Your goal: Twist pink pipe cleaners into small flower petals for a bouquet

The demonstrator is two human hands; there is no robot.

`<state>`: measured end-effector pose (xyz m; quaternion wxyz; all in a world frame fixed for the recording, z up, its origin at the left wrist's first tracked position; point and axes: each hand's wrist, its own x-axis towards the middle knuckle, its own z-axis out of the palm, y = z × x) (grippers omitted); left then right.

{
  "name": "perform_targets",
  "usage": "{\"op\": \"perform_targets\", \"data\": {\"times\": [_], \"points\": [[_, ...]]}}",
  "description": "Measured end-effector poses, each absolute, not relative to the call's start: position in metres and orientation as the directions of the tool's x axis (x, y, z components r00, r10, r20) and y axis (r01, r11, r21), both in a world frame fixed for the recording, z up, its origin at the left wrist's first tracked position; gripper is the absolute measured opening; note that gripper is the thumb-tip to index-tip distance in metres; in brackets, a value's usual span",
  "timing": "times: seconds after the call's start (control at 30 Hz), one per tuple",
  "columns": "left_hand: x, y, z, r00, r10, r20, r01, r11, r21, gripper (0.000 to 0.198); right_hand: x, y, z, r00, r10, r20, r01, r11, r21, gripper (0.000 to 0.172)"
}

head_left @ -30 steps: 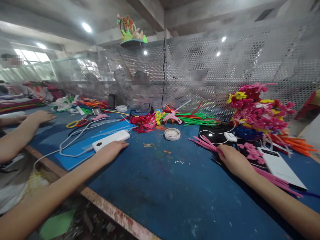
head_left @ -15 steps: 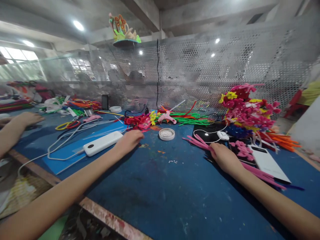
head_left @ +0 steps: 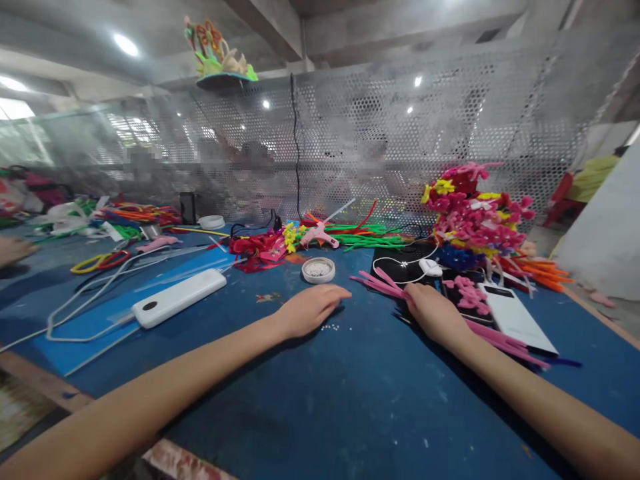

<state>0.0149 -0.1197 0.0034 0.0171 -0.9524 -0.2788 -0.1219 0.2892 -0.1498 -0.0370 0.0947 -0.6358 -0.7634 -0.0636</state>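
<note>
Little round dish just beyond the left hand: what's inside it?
Small white pieces, likely beads, fill the round dish. They hide its bottom, so anything beneath them can't be seen. The left hand leaves the opening uncovered.

pink stems: partly hidden by right hand | left hand: palm hidden | co-worker's hand: cut off, left edge | people behind mesh: blurred | white specks: too small to identify

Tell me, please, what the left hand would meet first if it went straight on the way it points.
The left hand would probably meet the pink pipe cleaners jutting from the right hand first, though depth is hard to judge here.
</note>
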Motion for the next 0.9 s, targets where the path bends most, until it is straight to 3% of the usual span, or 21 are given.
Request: {"op": "perform_targets", "data": {"times": [0.1, 0.23, 0.5, 0.8, 0.9], "points": [[0.014, -0.143, 0.003, 0.930, 0.358, 0.080, 0.350, -0.932, 0.092, 0.043, 0.289, -0.150, -0.037, -0.164, 0.959, 0.230, 0.984, 0.174, -0.025, 0.015], [0.011, -0.151, -0.002, 0.976, 0.210, -0.053, 0.213, -0.976, 0.050, 0.051, 0.289, -0.151, -0.037, -0.165, 0.957, 0.238, 0.984, 0.175, -0.019, 0.015], [-0.002, -0.143, -0.004, 0.976, 0.217, 0.028, 0.218, -0.974, -0.062, 0.036, 0.289, -0.150, -0.039, -0.179, 0.950, 0.254, 0.983, 0.186, -0.001, 0.015], [-0.032, -0.137, -0.002, 0.979, 0.185, 0.087, 0.195, -0.973, -0.125, 0.035, 0.287, -0.155, -0.035, -0.158, 0.934, 0.319, 0.987, 0.160, 0.020, 0.013], [-0.038, -0.139, -0.001, 0.980, 0.177, 0.089, 0.191, -0.966, -0.177, 0.035, 0.283, -0.164, -0.034, -0.088, 0.914, 0.396, 0.996, 0.082, 0.033, 0.026]]}}
